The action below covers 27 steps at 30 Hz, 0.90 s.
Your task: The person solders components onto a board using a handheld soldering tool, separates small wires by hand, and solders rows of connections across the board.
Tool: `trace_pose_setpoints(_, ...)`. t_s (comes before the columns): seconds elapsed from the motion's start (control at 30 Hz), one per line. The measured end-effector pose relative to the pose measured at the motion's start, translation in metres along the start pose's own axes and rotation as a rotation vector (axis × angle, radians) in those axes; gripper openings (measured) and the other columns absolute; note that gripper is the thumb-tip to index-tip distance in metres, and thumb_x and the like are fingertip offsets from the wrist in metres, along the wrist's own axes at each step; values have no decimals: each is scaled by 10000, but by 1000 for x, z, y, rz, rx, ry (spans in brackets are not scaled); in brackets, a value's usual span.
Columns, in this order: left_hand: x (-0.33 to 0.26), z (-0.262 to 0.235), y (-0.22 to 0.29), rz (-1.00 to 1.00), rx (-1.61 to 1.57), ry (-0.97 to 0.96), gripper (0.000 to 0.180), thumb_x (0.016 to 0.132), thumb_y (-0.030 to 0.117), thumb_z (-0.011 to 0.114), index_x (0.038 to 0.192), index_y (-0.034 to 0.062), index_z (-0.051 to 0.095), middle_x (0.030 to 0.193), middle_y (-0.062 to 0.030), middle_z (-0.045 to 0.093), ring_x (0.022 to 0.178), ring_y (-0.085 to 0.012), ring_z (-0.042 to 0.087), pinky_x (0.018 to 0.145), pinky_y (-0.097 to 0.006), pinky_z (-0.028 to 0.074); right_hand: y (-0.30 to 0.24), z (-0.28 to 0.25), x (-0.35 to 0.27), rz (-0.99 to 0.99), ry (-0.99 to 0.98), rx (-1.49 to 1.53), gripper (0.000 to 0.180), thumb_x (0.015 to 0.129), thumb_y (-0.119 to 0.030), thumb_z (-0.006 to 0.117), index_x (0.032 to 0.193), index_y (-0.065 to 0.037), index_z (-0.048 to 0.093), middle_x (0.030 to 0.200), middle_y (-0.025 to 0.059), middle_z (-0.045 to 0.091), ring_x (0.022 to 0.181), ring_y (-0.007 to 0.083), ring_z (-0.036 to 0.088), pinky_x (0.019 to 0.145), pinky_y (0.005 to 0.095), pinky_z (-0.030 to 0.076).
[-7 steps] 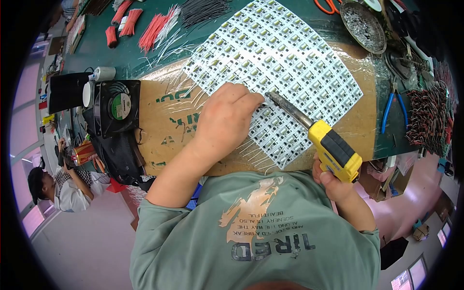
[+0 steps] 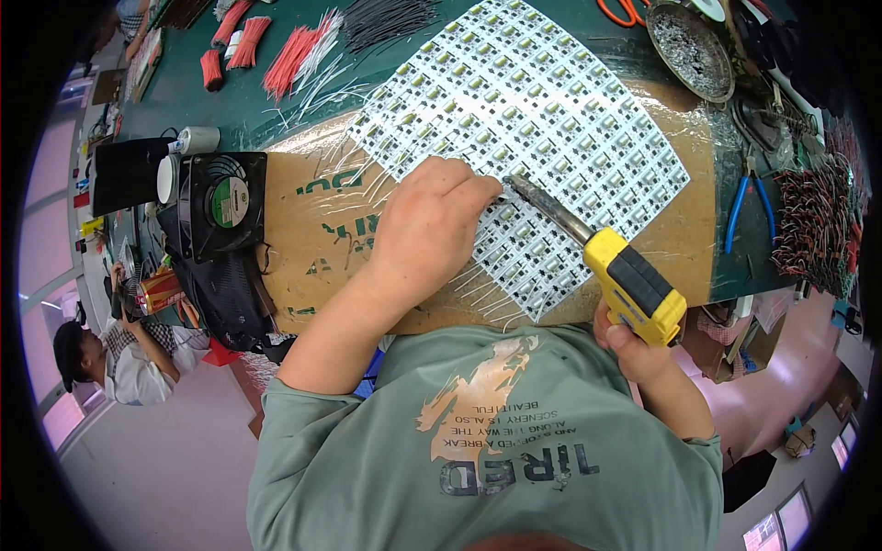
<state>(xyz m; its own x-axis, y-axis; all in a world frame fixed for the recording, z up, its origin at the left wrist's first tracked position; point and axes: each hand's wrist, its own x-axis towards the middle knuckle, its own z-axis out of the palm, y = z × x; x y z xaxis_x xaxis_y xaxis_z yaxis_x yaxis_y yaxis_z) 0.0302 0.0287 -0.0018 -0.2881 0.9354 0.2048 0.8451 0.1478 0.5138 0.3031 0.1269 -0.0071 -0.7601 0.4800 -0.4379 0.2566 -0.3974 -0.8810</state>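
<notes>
A white sheet of small circuit boards (image 2: 588,119) lies tilted in front of me, its rows dotted with yellowish parts. Thin white wires (image 2: 482,286) stick out from its left and near edges. My left hand (image 2: 427,220) rests over the sheet's left side, thumb and forefinger pinched; whatever they hold is hidden. In my right hand (image 2: 634,344) is a yellow and black soldering gun (image 2: 643,286), gripped by its handle, with fingers partly hidden behind it. Its dark metal tip points up and left, ending right beside my left fingertips at the sheet's surface.
Brown cardboard (image 2: 303,248) lies under the sheet. Left of it stands a black fan (image 2: 220,204). Red wire bundles (image 2: 248,41) and black wires (image 2: 390,20) lie at the back. Right are a metal dish (image 2: 691,53), blue-handled pliers (image 2: 738,211) and a red-black wire heap (image 2: 813,230). Another person (image 2: 129,358) sits far left.
The soldering gun's body has shifted very slightly to the left. Its tip and my left hand stay practically where they were.
</notes>
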Motion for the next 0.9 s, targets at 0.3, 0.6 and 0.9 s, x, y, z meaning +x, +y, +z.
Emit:
trace_pose_setpoints(0.3, 0, -1, 1, -12, 9, -16, 150, 749, 30, 676, 891, 79, 674, 804, -70, 598, 785, -266, 589, 677, -366, 485, -2, -2, -3, 33, -13, 17, 719, 758, -409, 750, 1248, 16, 438, 705, 15, 468, 602, 112, 441, 536, 254, 381)
trace_pose_setpoints(0.6, -2, -4, 2, 3, 19, -21, 157, 749, 19, 673, 896, 74, 673, 794, -76, 601, 785, -270, 587, 682, -369, 481, 1, -3, -3, 8, -4, 32, 754, 760, -419, 754, 1283, 11, 422, 711, 19, 468, 602, 117, 438, 535, 258, 375)
trace_pose_setpoints(0.9, -4, -34, 19, 44, 34, 21, 198, 715, -18, 682, 898, 58, 670, 789, -86, 600, 748, -268, 585, 648, -361, 475, -4, -11, -7, -73, -58, 31, 189, 835, -130, 670, 959, -27, 572, 746, 25, 570, 666, 134, 542, 605, 285, 445)
